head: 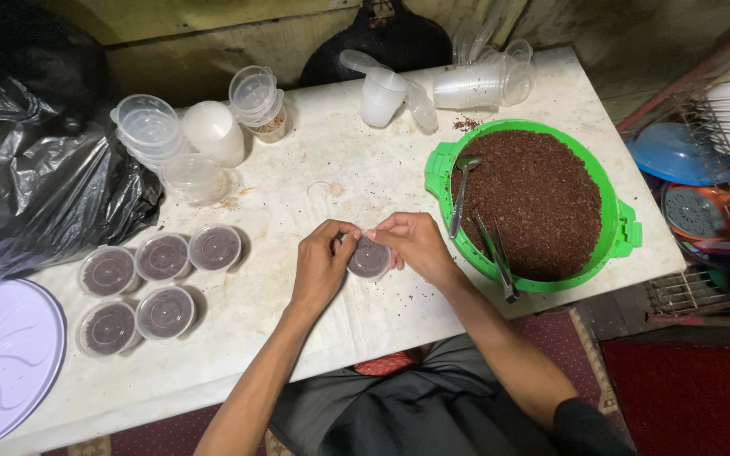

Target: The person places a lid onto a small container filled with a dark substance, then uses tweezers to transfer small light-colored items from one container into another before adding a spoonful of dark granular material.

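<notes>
Head view: both hands [371, 253] pinch a round, clear-lidded plastic cup [369, 258].

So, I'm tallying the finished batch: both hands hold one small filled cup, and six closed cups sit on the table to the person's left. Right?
Not quite. The head view shows five closed cups there, not six. The rest stands: left hand and right hand together hold one small filled cup.

light: bright overhead on table [331, 160] | corners dim | focus sharp | edges bowed by wide lens
</notes>
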